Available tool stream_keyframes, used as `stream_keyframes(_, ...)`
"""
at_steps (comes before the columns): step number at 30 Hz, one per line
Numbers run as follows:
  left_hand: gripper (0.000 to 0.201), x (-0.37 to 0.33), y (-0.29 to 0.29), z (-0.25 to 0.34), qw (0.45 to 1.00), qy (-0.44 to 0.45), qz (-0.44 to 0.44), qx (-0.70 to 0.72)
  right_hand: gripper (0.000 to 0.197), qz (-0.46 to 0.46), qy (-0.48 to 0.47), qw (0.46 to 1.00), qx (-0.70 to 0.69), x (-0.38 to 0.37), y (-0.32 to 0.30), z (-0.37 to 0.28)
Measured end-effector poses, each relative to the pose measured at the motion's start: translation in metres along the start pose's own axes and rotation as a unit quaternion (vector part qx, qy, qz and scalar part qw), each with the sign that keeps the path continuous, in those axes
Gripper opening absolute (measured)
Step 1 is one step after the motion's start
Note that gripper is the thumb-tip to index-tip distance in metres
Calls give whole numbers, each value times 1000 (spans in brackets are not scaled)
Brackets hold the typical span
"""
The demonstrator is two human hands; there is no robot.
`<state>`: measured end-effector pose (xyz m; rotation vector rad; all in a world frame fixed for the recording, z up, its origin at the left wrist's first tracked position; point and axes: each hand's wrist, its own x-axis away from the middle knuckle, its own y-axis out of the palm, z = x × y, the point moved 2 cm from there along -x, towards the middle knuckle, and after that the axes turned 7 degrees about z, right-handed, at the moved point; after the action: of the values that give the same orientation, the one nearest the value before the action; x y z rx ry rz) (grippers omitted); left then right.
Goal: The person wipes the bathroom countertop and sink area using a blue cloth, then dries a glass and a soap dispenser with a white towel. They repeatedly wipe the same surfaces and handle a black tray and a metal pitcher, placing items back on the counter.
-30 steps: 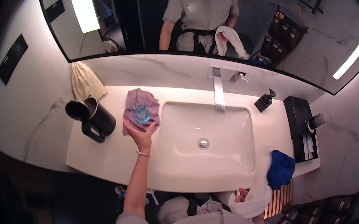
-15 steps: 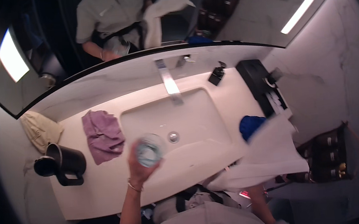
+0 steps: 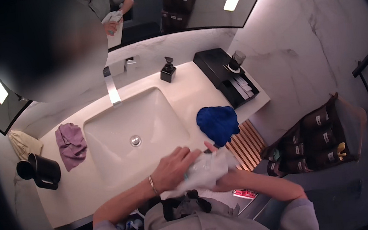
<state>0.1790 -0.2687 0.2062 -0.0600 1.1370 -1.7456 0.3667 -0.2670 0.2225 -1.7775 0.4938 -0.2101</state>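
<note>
Both my hands meet in front of my body, low over the near edge of the counter. My left hand [image 3: 174, 171], with a bracelet at the wrist, is closed round a clear drinking glass [image 3: 192, 172], mostly covered by fingers and cloth. A white cloth [image 3: 218, 167] wraps over the glass and hangs below my left hand. From the right, my right hand [image 3: 229, 180] grips this cloth and presses it against the glass; some of its fingers are hidden in the folds. Motion blurs the cloth a little.
A sink [image 3: 101, 152] lies ahead, under a chrome tap [image 3: 112, 88]. Left stand a purple cloth [image 3: 72, 145], black kettle [image 3: 45, 170] and beige pouch [image 3: 25, 143]. Right are a soap dispenser [image 3: 168, 71], black organiser box [image 3: 212, 65], blue cloth [image 3: 218, 125] and brown pocketed bag [image 3: 310, 140].
My left hand has brought the glass from over the sink rightward and nearer to me. My right hand has swung the white cloth in to meet it. The view has shifted right.
</note>
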Motion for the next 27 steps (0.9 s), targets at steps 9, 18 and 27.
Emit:
stream_keyframes(9,47,-67,-65,44,965,122,216,83,50,279,355,748,-486,20,-90,3)
stream_keyframes(18,15,18,176,-18,860,-257,46,438,57,500,371,545,-562,122,-175,-39)
stream_keyframes(27,45,-27,183,-38,279,-319,42,905,70,561,307,321,-699,185,-143,-58)
